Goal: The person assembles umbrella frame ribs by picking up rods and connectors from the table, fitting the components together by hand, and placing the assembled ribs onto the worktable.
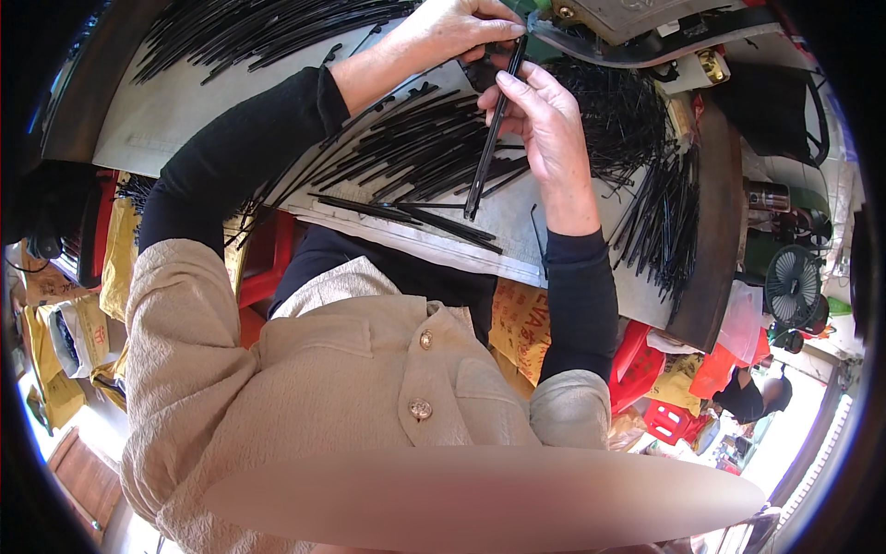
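A long, thin black strip (pixel 489 152) slants between my hands, its lower end hanging over the table. My right hand (pixel 544 111) grips it near the upper part, thumb in front and fingers behind. At its top end my left hand (pixel 461 32) is closed, thumb and fingertips pinching the strip beside a machine's green part. Under my hands, many similar black strips (pixel 406 143) lie in a loose pile on the pale tabletop (pixel 346 191). To the right of my right hand is a tangled heap of thin black pieces (pixel 623 115).
More black strips (pixel 268 32) lie at the far left, and another bundle (pixel 660 222) at the right edge. A machine with a curved metal edge (pixel 628 57) stands at the back. A fan (pixel 794 282) and red stools (pixel 637 369) are to the right; yellow sacks (pixel 120 258) are at left.
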{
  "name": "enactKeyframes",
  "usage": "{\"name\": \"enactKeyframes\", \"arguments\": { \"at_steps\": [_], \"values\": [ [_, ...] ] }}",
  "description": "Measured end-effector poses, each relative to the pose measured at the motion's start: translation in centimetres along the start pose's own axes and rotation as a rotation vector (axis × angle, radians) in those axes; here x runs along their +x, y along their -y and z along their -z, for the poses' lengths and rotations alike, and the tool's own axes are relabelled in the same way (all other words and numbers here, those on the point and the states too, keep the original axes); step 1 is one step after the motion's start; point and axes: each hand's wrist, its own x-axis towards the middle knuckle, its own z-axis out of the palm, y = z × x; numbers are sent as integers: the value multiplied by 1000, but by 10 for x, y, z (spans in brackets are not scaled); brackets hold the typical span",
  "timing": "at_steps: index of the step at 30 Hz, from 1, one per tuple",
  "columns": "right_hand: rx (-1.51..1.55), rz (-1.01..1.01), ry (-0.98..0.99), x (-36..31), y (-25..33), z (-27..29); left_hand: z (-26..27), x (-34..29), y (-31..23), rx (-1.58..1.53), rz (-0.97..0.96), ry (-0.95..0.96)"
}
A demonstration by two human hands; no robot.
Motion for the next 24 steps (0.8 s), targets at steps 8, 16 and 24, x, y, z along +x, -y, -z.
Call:
{"name": "enactKeyframes", "arguments": {
  "at_steps": [8,16,24],
  "values": [
    [15,-36,-15,1,-1,3,4,3,7,-92,104,46],
    [3,-63,-24,1,0,4,6,2,8,-278,135,94],
    [69,-74,-34,1,0,5,13,4,24,156,174,52]
  ]
}}
